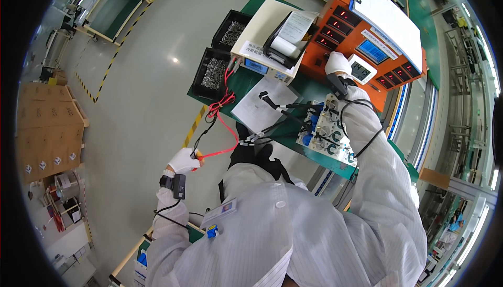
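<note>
My left hand [183, 161], in a white glove, hangs over the floor left of the green bench. Its fingers are closed around a test probe [198, 155] with an orange-red handle, and a red lead [220, 153] runs from it. My gloved right hand [338, 63] reaches to the front of the orange tester [335, 12], beside a white digital clock [362, 70]. Its fingertips are hidden, so whether it grips or presses anything is unclear. Below that forearm lies a white-and-blue assembly [327, 130] with round fittings and black cables [296, 107].
A cream-coloured meter [264, 35] bears a small black printer [288, 46]. Two black bins [198, 85] of small metal parts stand at the bench's left end. A white sheet [262, 111] lies on the bench [246, 85]. Cardboard boxes [50, 130] are stacked far left.
</note>
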`<action>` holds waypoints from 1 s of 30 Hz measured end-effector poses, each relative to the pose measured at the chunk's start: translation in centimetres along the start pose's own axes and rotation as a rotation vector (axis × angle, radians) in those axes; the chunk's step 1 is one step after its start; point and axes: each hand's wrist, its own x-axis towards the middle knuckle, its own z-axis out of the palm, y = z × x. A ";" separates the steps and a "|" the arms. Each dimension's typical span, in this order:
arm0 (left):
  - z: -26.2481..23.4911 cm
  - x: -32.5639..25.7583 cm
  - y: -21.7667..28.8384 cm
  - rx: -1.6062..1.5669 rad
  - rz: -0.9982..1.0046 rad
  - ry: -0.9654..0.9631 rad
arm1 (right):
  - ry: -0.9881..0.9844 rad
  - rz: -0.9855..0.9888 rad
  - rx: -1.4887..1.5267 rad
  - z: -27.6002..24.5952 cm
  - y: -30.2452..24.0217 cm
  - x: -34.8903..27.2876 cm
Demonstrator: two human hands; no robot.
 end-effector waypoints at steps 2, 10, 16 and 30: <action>0.4 0.9 -1.8 0.222 -0.014 0.053 | -0.005 0.025 0.048 -0.8 -0.1 -1.1; 1.6 7.8 -8.3 0.758 -0.181 0.146 | -0.072 -0.280 0.682 -6.5 -4.4 -14.7; 3.3 10.6 0.9 0.658 0.150 0.253 | -0.390 -0.263 1.105 0.7 -8.2 -24.9; 5.8 14.0 8.2 0.829 0.574 0.077 | -0.109 0.003 0.547 11.4 -15.3 -21.8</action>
